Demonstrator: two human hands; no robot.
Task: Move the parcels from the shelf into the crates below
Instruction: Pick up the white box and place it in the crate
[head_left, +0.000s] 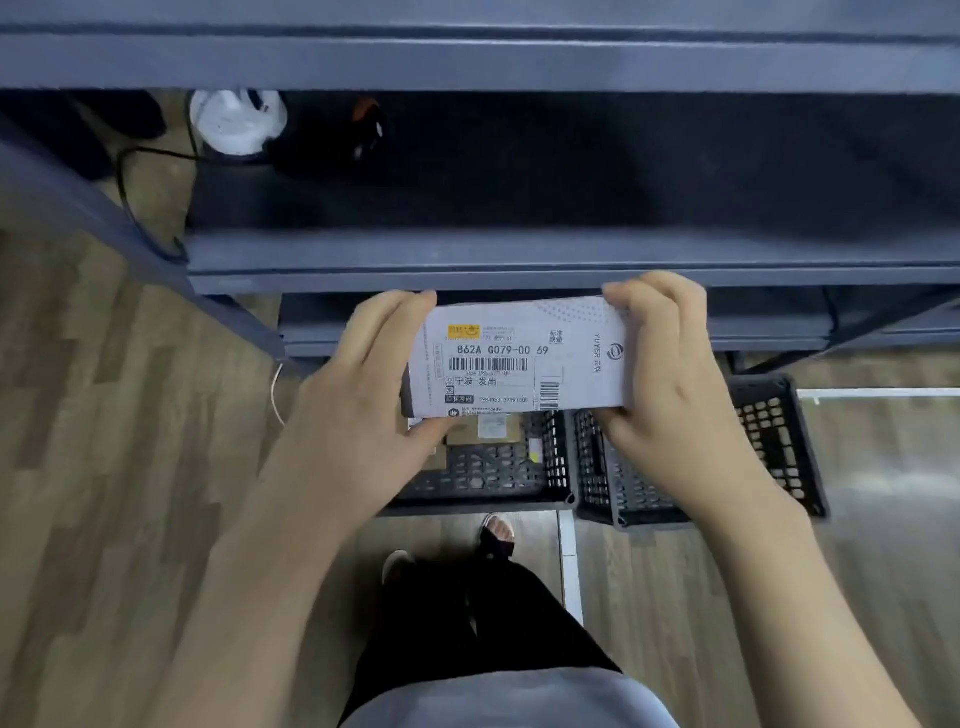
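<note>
A white parcel (519, 356) with a barcode shipping label hangs in the air just in front of the grey shelf (519, 260). My left hand (363, 379) grips its left end and my right hand (670, 364) grips its right end, fingers curled over the far edge. Straight below on the floor stand two black perforated crates. The left crate (493, 467) holds a brown cardboard parcel (485, 428), partly hidden by the white parcel. The inside of the right crate (769, 441) is mostly covered by my right hand and forearm.
The shelf board in front of me is dark and bare. A white round device (236, 122) and a black cable (135, 197) lie on the floor behind the rack at upper left. My legs and feet (496, 535) stand close to the crates on the wooden floor.
</note>
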